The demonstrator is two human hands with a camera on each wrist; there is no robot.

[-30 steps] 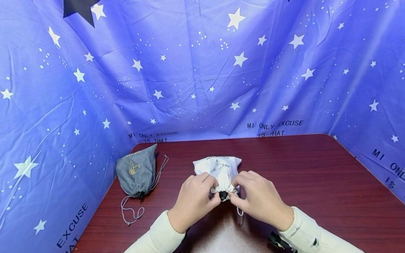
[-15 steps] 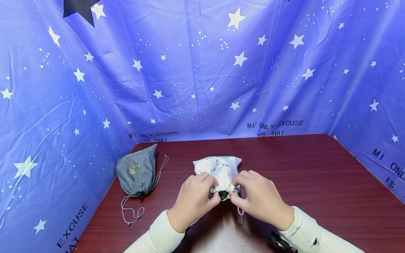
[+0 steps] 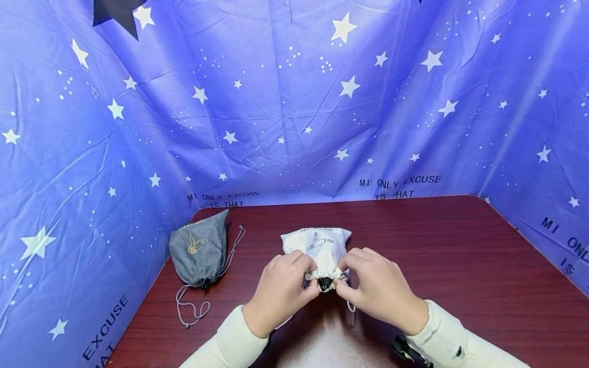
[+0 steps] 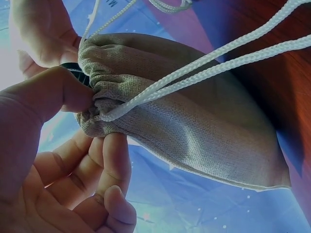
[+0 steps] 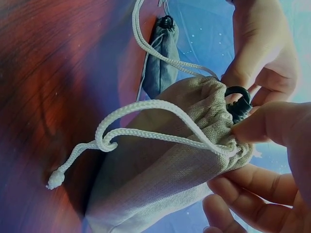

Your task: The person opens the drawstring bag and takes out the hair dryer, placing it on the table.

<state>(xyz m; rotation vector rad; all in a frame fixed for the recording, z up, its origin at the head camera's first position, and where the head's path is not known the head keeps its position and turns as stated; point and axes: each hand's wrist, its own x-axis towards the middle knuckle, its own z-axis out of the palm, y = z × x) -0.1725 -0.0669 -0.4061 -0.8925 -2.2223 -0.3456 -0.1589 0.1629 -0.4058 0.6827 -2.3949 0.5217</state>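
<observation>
A white drawstring bag [image 3: 317,248] with a dark printed logo lies in the middle of the table, its gathered mouth facing the person. My left hand [image 3: 281,286] pinches the left side of that mouth between thumb and fingers. The right side is pinched by my right hand [image 3: 382,289]. Between the two thumbs a black ribbed object with a loop [image 5: 239,107] pokes out of the mouth; the rest of it is hidden inside. White cords [image 4: 214,65] trail from both sides of the bag, one ending in a knot [image 5: 56,179] in the right wrist view.
A grey drawstring bag [image 3: 200,253] with a gold logo stands at the left of the dark red table [image 3: 437,240], its grey cord [image 3: 192,312] loose on the surface. Blue star-printed cloth [image 3: 285,102] encloses the back and both sides.
Hardly anything differs. Both hands keep their pinch on the bag's mouth, with only tiny finger shifts around the black object.
</observation>
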